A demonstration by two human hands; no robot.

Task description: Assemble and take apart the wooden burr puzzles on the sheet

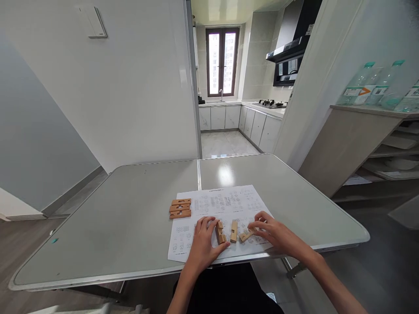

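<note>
My left hand [207, 240] curves around a notched wooden puzzle piece [221, 235], with the thumb at its near end and the fingertips at its far end. Between my hands, a lighter notched wooden block [233, 232] lies by itself on a printed sheet [181, 244]. The fingers of my right hand [269, 231] pinch the right end of another pale wooden piece [245, 236], which lies slanted and is partly covered by them. Left of the sheet's middle, several reddish-brown notched pieces [180, 208] lie side by side, overlapping the paper's edge.
The sheet with printed diagrams rests on a grey-green folding table [114, 226] with a metal rim and a centre seam. A small green scrap [54, 240] is at the table's left. Plastic bottles [381, 85] stand on a shelf unit [356, 144] at right.
</note>
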